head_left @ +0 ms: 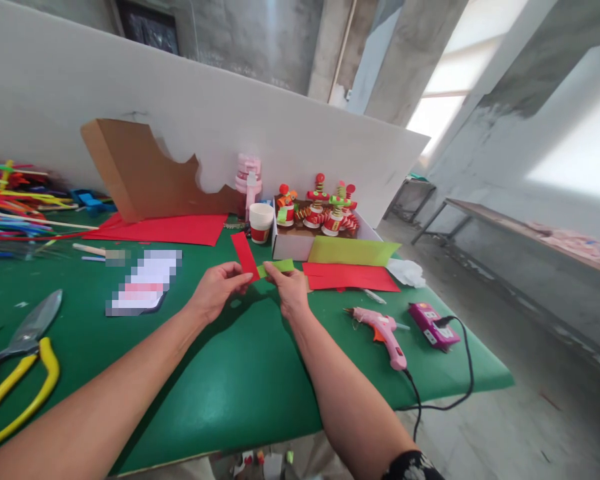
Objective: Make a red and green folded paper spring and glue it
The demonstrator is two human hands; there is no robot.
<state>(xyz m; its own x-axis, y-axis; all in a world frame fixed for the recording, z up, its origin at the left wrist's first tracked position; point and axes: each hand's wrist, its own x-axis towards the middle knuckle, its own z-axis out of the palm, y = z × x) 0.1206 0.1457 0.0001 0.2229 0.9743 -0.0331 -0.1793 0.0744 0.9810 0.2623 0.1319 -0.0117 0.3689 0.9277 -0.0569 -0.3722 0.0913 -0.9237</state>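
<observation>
My left hand (219, 288) pinches the lower end of a red paper strip (244, 255) that stands up and leans away from me. My right hand (291, 291) pinches a light green paper strip (279, 266) that lies crosswise against the red one. Both hands are held just above the green table (240, 387), fingers closed, thumbs almost touching where the two strips meet.
A pink glue gun (383, 331) with a black cord lies to the right, beside a pink power box (433, 326). Yellow-handled shears (21, 360) are at far left. Behind stand a paper cup (261, 222), a white box of craft figures (320, 230), red and green sheets (349, 277) and a cardboard piece (145, 175).
</observation>
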